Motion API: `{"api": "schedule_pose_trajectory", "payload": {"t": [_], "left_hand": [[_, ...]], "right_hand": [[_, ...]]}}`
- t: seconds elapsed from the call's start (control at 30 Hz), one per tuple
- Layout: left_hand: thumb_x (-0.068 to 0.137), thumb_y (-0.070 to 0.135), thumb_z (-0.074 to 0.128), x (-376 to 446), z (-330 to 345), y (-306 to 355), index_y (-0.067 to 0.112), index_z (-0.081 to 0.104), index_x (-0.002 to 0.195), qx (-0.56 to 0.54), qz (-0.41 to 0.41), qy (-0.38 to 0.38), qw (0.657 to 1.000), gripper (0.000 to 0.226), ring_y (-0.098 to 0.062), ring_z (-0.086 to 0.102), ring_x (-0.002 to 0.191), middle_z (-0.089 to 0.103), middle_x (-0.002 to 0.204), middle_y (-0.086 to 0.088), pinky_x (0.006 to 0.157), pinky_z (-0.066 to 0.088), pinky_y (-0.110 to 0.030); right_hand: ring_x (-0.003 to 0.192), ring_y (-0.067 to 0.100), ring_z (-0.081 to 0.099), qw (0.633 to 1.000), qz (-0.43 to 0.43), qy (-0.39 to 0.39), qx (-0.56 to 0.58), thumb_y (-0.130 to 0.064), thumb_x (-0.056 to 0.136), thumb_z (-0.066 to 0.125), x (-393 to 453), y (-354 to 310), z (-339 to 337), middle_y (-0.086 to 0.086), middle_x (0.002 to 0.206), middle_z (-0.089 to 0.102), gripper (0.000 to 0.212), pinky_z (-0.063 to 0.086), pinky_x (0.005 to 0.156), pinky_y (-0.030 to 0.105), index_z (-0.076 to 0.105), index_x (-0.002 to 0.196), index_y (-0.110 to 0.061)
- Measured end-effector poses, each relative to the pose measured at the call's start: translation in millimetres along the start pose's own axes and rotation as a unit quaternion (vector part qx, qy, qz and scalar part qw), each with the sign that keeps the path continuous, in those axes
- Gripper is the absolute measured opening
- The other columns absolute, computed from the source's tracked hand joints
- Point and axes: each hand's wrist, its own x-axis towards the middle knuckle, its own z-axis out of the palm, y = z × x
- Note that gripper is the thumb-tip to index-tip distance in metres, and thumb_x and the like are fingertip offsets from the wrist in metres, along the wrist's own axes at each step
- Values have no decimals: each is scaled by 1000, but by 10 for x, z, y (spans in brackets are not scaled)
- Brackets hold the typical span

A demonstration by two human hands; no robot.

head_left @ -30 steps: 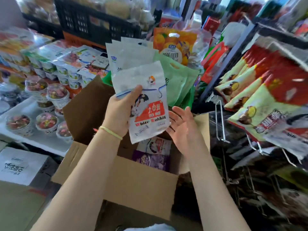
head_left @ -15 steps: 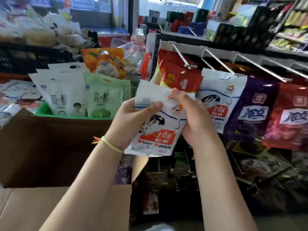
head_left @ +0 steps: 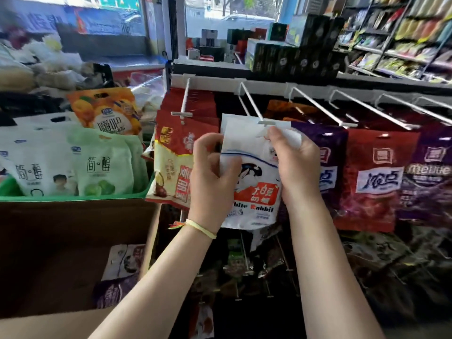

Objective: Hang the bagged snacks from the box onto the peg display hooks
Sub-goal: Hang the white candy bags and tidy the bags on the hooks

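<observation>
Hands both on 1 white candy bag [head_left: 252, 177], held up at the peg display. We see our left hand [head_left: 210, 177] gripping its left edge and our right hand [head_left: 293, 165] pinching the top right corner, just under the tip of a white hook [head_left: 253, 106]. Cardboard box [head_left: 73, 241] sits lower left, with more bags inside.
</observation>
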Motion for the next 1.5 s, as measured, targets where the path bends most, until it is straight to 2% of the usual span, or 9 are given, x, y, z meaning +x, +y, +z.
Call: {"api": "schedule_pose_trajectory", "payload": {"t": [0.2, 0.43, 0.63, 0.77, 0.87, 0.97, 1.13, 1.33, 1.5], "left_hand": [[100, 1, 52, 99, 110, -152, 19, 59, 133, 207, 164, 15, 964, 38, -3, 46, 59, 54, 74, 7, 58, 41, -22], [97, 9, 46, 95, 209, -157, 24, 61, 138, 304, 160, 61, 937, 47, -10, 44, 67, 55, 84, -4, 57, 40, -25], [95, 21, 42, 68, 199, -132, 34, 55, 143, 374, 121, 33, 919, 52, -24, 59, 74, 64, 93, -4, 61, 41, -29], [92, 18, 47, -15, 122, -85, 20, 68, 129, 412, 188, 53, 890, 42, -27, 62, 69, 67, 99, -5, 51, 45, -30], [91, 13, 53, -125, -58, -26, 10, 77, 105, 383, 272, 97, 877, 27, -21, 67, 79, 70, 111, -7, 55, 51, -31], [90, 11, 58, -114, -459, -4, 8, 78, 92, 342, 274, 149, 886, 21, -21, 67, 76, 72, 94, -5, 61, 53, -36], [85, 24, 51, -73, -1550, -186, 16, 76, 87, 406, 87, 190, 890, 26, -28, 67, 73, 74, 82, -3, 65, 50, -35], [94, 24, 56, -361, -2985, -814, 24, 74, 106, 549, -215, 68, 805, 22, -30, 64, 102, 72, 110, -5, 78, 46, -35], [99, 33, 48, -667, -3844, -1243, 22, 70, 111, 639, -292, -45, 710, 28, -28, 67, 101, 69, 113, -2, 78, 52, -34]], "right_hand": [[69, 33, 66, 998, -40, -38, -30, -30, 91, 71, 234, 39, -8, 21, 81, 70, 20, 57, 68, 49, 73, 83, -12], [55, 6, 52, 983, -133, -47, -114, -22, 93, 66, 380, 103, 26, 2, 59, 61, 21, 43, 50, 24, 70, 76, -10], [73, -8, 55, 958, -226, 15, -174, -18, 90, 70, 308, 169, 27, -15, 79, 60, 9, 40, 64, 6, 67, 93, -10], [97, 14, 51, 898, -322, 138, -266, -15, 85, 71, 104, 255, -10, 9, 107, 57, 28, 41, 85, 15, 62, 110, -5], [81, 22, 55, 882, -376, 135, -248, -9, 87, 64, -128, 299, 24, 8, 88, 59, 7, 47, 72, 36, 63, 92, -4], [60, 19, 57, 953, -230, -113, -165, -18, 97, 56, -391, 292, 229, 3, 65, 60, 22, 47, 57, 42, 61, 77, -9], [61, 37, 66, 905, 28, -419, -72, -15, 102, 52, -892, 421, 1012, 21, 73, 69, 28, 53, 55, 38, 66, 84, 2], [67, 22, 69, 850, 164, -477, -153, -15, 99, 53, -1610, 1079, 2109, 8, 80, 72, 20, 59, 66, 39, 70, 90, -8], [82, 17, 63, 838, 264, -388, -280, -20, 98, 53, -1813, 1984, 2844, 4, 100, 65, 10, 55, 73, 32, 62, 103, -18]]}}
